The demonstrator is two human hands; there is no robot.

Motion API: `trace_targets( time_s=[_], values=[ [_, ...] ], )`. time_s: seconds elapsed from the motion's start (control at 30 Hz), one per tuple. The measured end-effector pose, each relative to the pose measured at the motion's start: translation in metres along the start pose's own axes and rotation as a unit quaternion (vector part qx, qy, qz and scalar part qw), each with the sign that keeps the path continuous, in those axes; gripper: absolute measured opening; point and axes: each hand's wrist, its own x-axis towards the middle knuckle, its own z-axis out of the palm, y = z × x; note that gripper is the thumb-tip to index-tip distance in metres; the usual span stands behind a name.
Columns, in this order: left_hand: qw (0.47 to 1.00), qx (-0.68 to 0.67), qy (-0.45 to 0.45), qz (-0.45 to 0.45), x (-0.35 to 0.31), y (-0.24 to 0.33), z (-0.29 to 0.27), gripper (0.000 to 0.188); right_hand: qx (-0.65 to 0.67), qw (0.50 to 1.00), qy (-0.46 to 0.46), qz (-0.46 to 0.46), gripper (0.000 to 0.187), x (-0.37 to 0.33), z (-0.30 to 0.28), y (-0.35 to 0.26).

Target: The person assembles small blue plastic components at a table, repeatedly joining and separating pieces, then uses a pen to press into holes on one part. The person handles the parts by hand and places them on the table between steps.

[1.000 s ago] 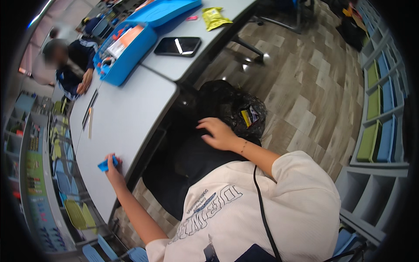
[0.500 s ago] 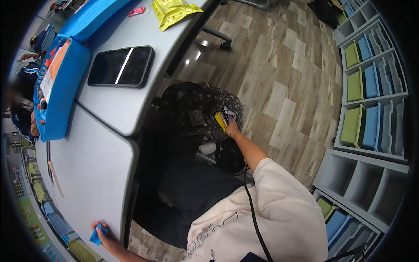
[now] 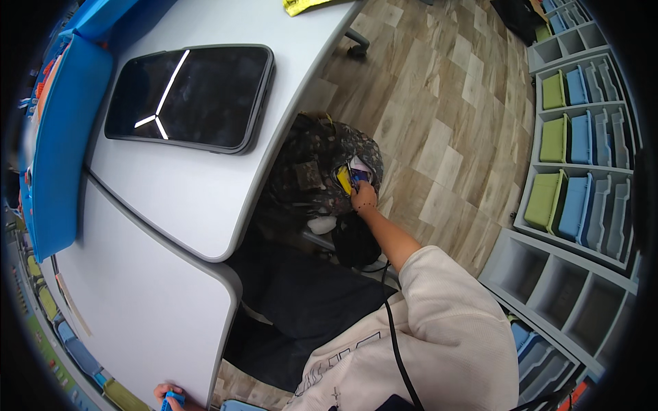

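My right hand [image 3: 364, 197] reaches down to a dark camouflage backpack [image 3: 312, 175] under the table's edge. Its closed fingers are at the open pocket, against a dark blue flat item [image 3: 359, 178]; their tips are partly hidden. A yellow item [image 3: 344, 179] sticks up beside it in the same pocket. At the bottom of the view, my left hand [image 3: 164, 392] is closed around a small blue block-like piece [image 3: 174, 400] above the white table [image 3: 137, 274]. Most of that hand's wrist is cut off by the picture's lower rim.
A black phone [image 3: 188, 96] lies on the tabletop, right of a blue bin [image 3: 65, 151] with various parts in it. A yellow packet [image 3: 301, 5] is at the far edge. A black cable [image 3: 396, 329] hangs across my shirt. Shelves with green and blue trays [image 3: 576, 144] line the right.
The view has come closer to the table, so the phone looks larger. Within the pocket, my right hand has shifted slightly and more dark blue shows. My left hand appears lower, still holding the blue piece.
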Motion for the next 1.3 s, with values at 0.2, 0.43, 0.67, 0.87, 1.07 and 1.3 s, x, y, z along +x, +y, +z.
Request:
trace_targets(
  time_s=[0.2, 0.43, 0.67, 0.87, 1.07, 1.3],
  values=[
    [1.000, 0.001, -0.015, 0.004, 0.010, 0.000, -0.004, 0.022, 0.071, 0.987, 0.131, -0.065, 0.025, -0.004, 0.011, 0.009],
    [0.999, -0.008, -0.031, 0.007, 0.012, -0.007, -0.020, 0.031, 0.572, 0.815, 0.056, 0.075, 0.028, 0.010, -0.058, -0.021],
    [0.995, -0.051, -0.080, 0.032, 0.016, -0.016, -0.031, 0.039, 0.779, 0.598, -0.164, 0.088, 0.050, -0.054, -0.206, -0.072],
    [0.996, -0.049, -0.021, 0.074, -0.007, -0.013, -0.010, 0.035, 0.836, 0.482, -0.255, -0.065, 0.049, -0.106, -0.259, -0.115],
    [0.989, -0.131, 0.046, 0.058, -0.031, -0.008, 0.009, 0.036, 0.836, 0.366, -0.382, -0.144, 0.051, -0.173, -0.287, -0.161],
    [0.971, -0.233, -0.042, 0.046, -0.110, 0.020, 0.051, 0.044, 0.735, 0.335, -0.518, -0.280, 0.058, -0.283, -0.295, -0.217]
  ],
)
